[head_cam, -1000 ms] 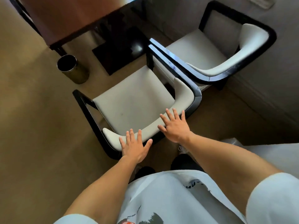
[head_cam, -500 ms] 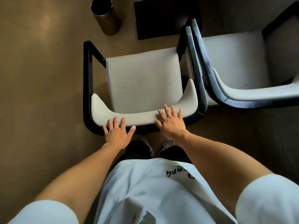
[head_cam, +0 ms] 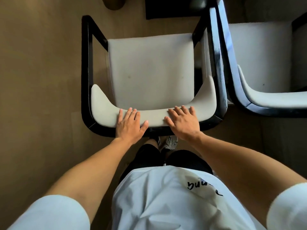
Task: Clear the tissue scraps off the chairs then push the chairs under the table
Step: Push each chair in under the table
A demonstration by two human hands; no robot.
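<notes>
Hands, left [head_cam: 128, 125] and right [head_cam: 183, 123], lie flat on chair backrest [head_cam: 154, 116].

White shirt [head_cam: 166, 201] has black handwritten-style print, seen upside down, partly folded away; letters look like "buno", not surely readable. No other text.

White short-sleeved T-shirt [head_cam: 166, 201] with black lettering, black shorts [head_cam: 182, 160], grey-white laced sneakers [head_cam: 171, 143]

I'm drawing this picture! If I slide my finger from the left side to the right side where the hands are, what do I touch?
Floor → left hand → right hand → second chair.
</notes>
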